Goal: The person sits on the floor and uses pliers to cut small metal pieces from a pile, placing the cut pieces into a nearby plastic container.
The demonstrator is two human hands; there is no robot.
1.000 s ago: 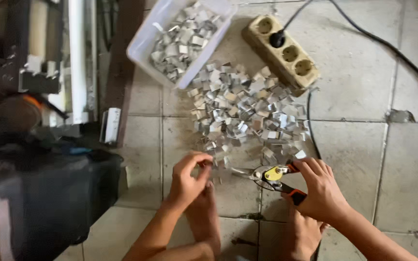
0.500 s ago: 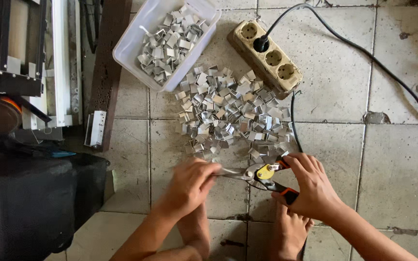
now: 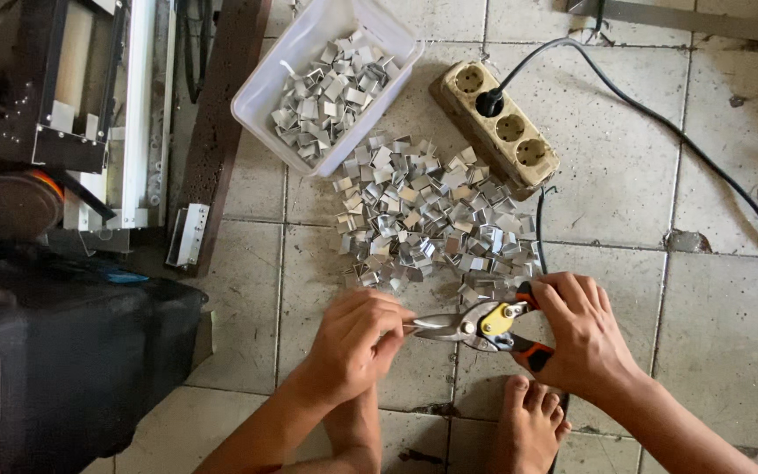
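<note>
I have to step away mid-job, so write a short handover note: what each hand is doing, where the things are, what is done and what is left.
Right hand: shut on the tin snips, handles squeezed, blades pointing left.
Left hand: fingers pinched at the blade tips; whatever piece they hold is hidden.
Things: a loose pile of metal clips lies on the tiled floor just beyond the hands; a white plastic tub further back holds more clips. A power strip sits beside the pile.
Done: the tub is partly filled.
Left: the floor pile, which is large.
</note>
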